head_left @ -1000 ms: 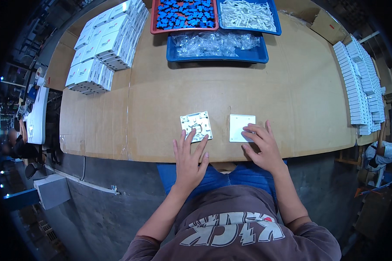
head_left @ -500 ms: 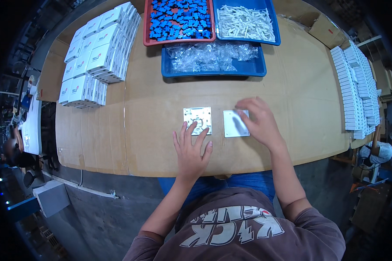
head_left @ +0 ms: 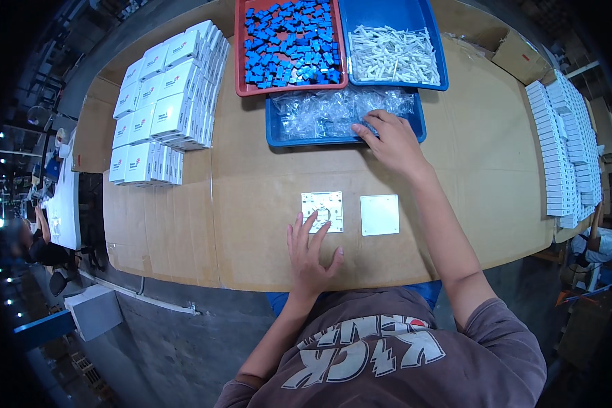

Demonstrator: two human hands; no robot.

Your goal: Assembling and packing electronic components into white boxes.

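My left hand (head_left: pixel 311 264) lies with fingers spread, its fingertips on the lower part of a square white plastic plate (head_left: pixel 332 200) with cut-outs and a ring-shaped middle. Just right of it, a flat, smooth white square plate (head_left: pixel 380 216) rests untouched on the cardboard. My right hand (head_left: pixel 396 144) reaches over the near edge of a blue tray (head_left: pixel 306 141) holding clear plastic bags (head_left: pixel 326 112). Its thumb and fingers are bent and apart at the bags, and nothing shows in its grasp.
Behind stand a red tray (head_left: pixel 241 68) of small blue parts and a blue tray (head_left: pixel 444 64) of slim white pieces. White boxes (head_left: pixel 139 126) are stacked at left, and thin white pieces (head_left: pixel 549 149) in stacks at right. Cardboard (head_left: pixel 265 255) covers the table.
My right hand has moved away from the smooth plate, forward to the tray of clear bags. My left hand stays at the cut-out plate. The whole view has shifted slightly.
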